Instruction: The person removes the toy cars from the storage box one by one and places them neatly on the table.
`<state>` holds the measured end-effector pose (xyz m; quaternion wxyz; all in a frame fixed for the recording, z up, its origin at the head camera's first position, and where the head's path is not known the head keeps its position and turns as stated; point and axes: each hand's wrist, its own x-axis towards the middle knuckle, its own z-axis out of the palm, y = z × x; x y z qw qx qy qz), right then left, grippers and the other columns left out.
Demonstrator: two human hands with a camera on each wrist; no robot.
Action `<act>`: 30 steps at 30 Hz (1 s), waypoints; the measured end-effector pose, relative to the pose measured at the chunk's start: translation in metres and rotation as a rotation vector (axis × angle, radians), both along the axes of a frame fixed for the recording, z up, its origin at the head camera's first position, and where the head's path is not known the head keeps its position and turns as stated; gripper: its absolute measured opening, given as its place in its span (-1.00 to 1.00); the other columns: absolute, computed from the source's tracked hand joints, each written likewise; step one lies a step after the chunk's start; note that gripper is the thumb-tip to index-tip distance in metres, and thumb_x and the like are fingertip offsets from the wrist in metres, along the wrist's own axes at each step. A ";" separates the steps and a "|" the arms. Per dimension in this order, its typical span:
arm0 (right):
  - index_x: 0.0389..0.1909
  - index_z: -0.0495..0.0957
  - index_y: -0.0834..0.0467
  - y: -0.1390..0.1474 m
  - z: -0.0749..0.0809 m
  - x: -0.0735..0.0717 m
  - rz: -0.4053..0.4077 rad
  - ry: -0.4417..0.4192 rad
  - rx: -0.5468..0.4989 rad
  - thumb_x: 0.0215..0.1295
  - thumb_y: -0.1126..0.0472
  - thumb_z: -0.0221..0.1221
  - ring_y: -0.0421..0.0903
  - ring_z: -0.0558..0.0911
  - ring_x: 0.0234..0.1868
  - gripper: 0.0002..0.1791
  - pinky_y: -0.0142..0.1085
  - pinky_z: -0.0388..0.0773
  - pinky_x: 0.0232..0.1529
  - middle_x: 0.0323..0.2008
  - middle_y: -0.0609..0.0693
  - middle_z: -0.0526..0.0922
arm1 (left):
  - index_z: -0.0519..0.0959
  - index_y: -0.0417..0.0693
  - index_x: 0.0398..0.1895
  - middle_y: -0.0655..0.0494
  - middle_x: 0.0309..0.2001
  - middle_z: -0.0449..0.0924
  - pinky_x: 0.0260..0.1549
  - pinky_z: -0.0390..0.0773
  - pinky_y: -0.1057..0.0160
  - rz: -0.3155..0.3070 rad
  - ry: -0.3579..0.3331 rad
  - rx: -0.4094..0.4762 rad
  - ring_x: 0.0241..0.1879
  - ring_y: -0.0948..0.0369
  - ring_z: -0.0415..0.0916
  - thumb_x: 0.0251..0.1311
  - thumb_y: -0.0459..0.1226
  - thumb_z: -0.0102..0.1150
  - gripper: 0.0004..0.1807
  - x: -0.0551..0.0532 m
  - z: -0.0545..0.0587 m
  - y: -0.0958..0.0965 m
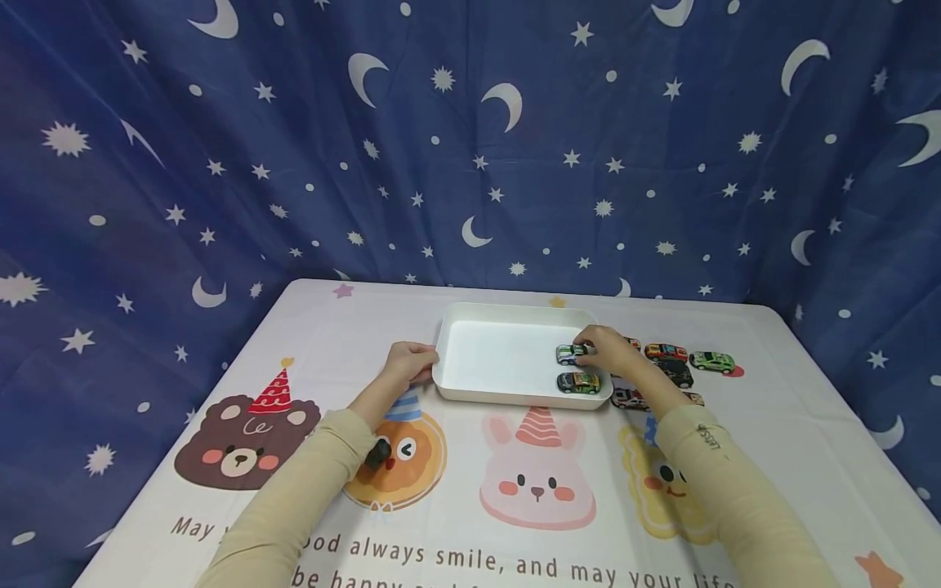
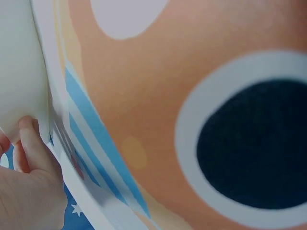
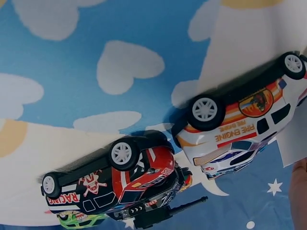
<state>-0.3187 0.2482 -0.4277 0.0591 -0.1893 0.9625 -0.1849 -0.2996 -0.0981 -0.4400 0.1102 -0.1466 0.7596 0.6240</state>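
A shallow white tray lies on the table, and my left hand grips its left rim. In the left wrist view, the fingers of that hand bend against the tray's wall. Inside the tray's right end, my right hand pinches a small white, green and blue toy car; the fingers partly cover it. Just nearer to me in the tray sits a dark toy car with green and orange markings. The right wrist view shows only an edge of my right hand.
Several toy cars stand right of the tray, including an orange-red one, a green one and a black one. The right wrist view shows a white "FIRE ENGINE" car and a black-and-red racing car. Behind hangs a blue starry curtain.
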 end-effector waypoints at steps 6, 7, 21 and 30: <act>-0.12 0.58 0.35 -0.001 0.001 0.000 0.010 -0.010 0.006 0.13 0.30 0.30 0.12 0.58 -0.06 -0.69 -0.05 0.54 0.04 -0.14 0.22 0.63 | 0.54 -0.38 -0.02 0.01 -0.37 0.59 -0.64 0.49 0.55 -0.001 0.002 0.001 -0.62 0.38 0.49 0.09 -0.46 0.10 -0.66 0.000 0.000 -0.001; -0.12 0.58 0.35 -0.002 0.001 0.000 0.019 -0.009 0.014 0.13 0.30 0.30 0.13 0.58 -0.06 -0.69 -0.04 0.54 0.04 -0.13 0.22 0.63 | 0.55 -0.38 -0.02 0.00 -0.36 0.59 -0.64 0.49 0.54 -0.003 0.003 0.001 -0.63 0.38 0.49 0.09 -0.46 0.10 -0.66 0.000 0.000 -0.001; -0.09 0.55 0.29 0.000 0.012 -0.001 0.057 -0.053 0.028 0.19 0.24 0.26 0.09 0.59 -0.07 -0.70 -0.04 0.55 0.00 -0.15 0.17 0.65 | 0.59 -0.32 -0.07 0.06 -0.40 0.58 -0.66 0.47 0.52 0.005 0.019 -0.047 -0.66 0.39 0.43 0.11 -0.41 0.14 -0.70 0.001 0.000 0.003; -0.13 0.53 0.27 -0.001 0.014 0.001 0.069 -0.046 -0.029 0.19 0.29 0.25 -0.02 0.59 -0.18 -0.75 -0.12 0.58 -0.09 -0.22 0.11 0.64 | 0.57 -0.32 -0.02 0.05 -0.40 0.57 -0.67 0.45 0.52 -0.016 0.016 -0.043 -0.65 0.38 0.41 0.13 -0.40 0.16 -0.68 0.003 0.003 0.001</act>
